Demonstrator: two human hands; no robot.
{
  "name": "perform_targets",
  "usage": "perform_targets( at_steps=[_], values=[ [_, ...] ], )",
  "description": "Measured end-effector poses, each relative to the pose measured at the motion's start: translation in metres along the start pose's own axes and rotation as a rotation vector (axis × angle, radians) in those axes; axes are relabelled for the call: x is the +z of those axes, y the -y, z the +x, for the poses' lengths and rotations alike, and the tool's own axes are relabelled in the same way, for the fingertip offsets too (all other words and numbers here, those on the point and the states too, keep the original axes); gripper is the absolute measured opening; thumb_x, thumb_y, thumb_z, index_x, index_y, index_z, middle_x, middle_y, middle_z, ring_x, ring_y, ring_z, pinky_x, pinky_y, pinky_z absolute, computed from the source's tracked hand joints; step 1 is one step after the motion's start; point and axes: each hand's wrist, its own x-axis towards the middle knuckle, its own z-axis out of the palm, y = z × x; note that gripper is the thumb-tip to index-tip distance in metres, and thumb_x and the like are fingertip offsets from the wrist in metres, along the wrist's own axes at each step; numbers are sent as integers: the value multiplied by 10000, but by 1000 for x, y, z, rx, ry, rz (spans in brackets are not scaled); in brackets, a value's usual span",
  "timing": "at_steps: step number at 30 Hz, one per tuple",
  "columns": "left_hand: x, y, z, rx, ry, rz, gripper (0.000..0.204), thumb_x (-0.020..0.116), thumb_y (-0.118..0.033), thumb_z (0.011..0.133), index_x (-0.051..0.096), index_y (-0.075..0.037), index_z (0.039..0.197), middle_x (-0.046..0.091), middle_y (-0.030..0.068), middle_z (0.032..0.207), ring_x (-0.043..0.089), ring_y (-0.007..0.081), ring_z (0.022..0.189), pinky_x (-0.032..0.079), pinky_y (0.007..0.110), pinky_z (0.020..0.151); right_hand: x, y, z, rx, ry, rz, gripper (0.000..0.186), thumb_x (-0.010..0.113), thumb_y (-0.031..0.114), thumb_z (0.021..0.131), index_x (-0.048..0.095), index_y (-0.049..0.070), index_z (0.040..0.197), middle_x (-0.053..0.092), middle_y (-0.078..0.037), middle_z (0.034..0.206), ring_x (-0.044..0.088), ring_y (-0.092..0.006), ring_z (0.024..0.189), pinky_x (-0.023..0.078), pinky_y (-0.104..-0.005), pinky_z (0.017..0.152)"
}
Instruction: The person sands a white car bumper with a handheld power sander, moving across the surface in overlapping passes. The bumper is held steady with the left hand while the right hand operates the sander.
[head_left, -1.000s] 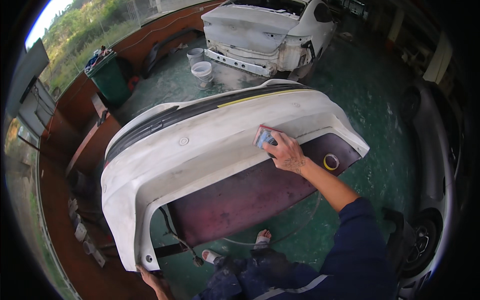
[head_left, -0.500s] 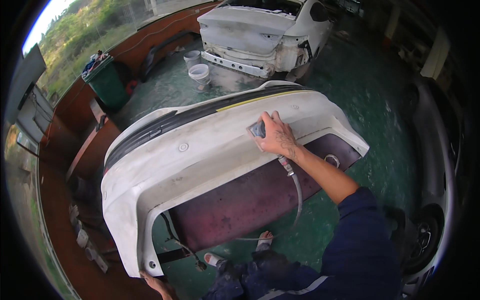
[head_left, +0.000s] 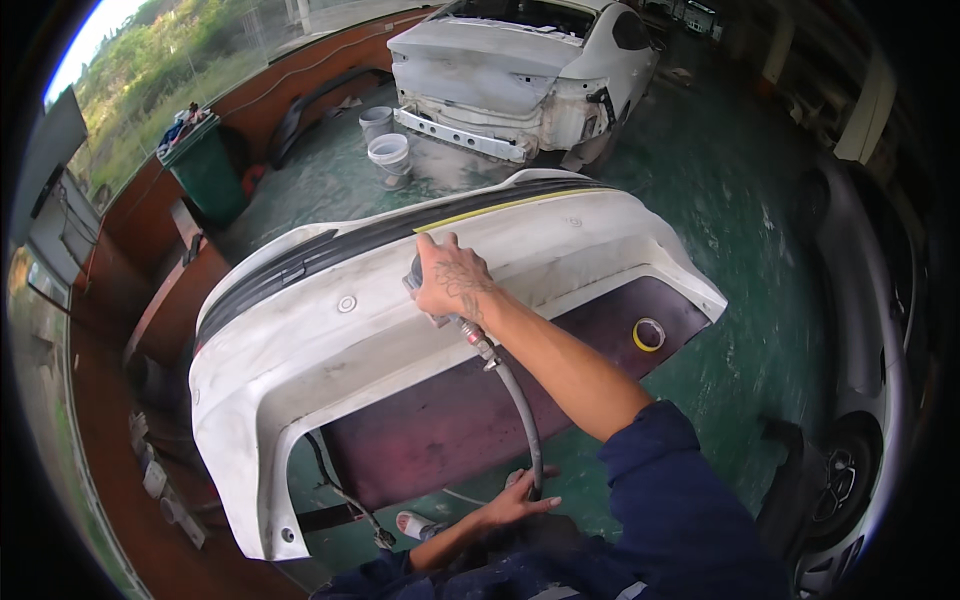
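My right hand (head_left: 448, 278) grips a small air sander (head_left: 414, 280), mostly hidden under it, on the upper face of a white, scuffed car bumper (head_left: 320, 360) with a black strip along its top. A grey hose (head_left: 515, 400) runs down from the sander's metal fitting. Low in the middle, my left hand (head_left: 525, 495) has its fingers loosely around that hose. Under the bumper lies a dark maroon panel (head_left: 400, 450), with a yellow tape roll (head_left: 649, 335) on its right part.
A white car (head_left: 510, 75) stripped of its rear bumper stands ahead. Two buckets (head_left: 388, 155) and a green bin (head_left: 210, 180) stand back left, beside an orange low wall (head_left: 260, 97). A grey car (head_left: 855, 300) is close on the right; a black cable (head_left: 340, 485) hangs below the bumper.
My right hand has moved leftward along the bumper with the sander. My left hand has left the bumper's lower left corner and moved right to the hose.
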Motion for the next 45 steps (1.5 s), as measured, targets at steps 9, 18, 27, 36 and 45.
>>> perform_targets(
  at_steps=[9, 18, 27, 36, 45],
  values=[
    [-28, 144, -107, -554, -324, 413, 444, 622, -504, 941, 688, -77, 1042, 701, 130, 894, 675, 312, 866, 524, 428, 800, -73, -213, 6, 357, -170, -119, 620, 814, 336, 746, 539, 144, 1268, 584, -251, 1255, 610, -457, 1145, 509, -503, 975],
    [134, 200, -304, -1100, -923, 410, 421, 742, -491, 834, 762, -84, 945, 718, 189, 807, 702, 395, 778, 551, 481, 737, -52, -148, -15, 26, -208, -310, 486, 798, 217, 772, 548, 152, 1184, 558, -200, 1146, 660, -478, 940, 547, -520, 814],
    [191, 167, -270, -1218, -1117, -29, 417, 772, -475, 804, 737, -66, 879, 701, 182, 768, 695, 379, 749, 538, 469, 709, 15, 32, 1, -440, 24, -103, 410, 757, 186, 785, 572, 106, 1142, 550, -223, 1157, 680, -487, 925, 564, -535, 830],
    [204, 146, -286, -1208, -1170, -41, 422, 802, -459, 773, 712, -48, 814, 684, 175, 729, 688, 363, 721, 524, 457, 682, 107, 156, -55, -767, 13, -129, 374, 692, 44, 753, 588, 84, 1110, 528, -217, 1135, 719, -407, 828, 610, -462, 655],
    [94, 57, -293, -849, -1007, 153, 435, 824, -456, 755, 699, -42, 792, 682, 169, 728, 690, 351, 725, 518, 449, 679, 128, 2, -73, -902, -553, -392, 452, 694, 32, 741, 598, 138, 1170, 561, -230, 1060, 640, -333, 748, 572, -379, 527]
  ],
)
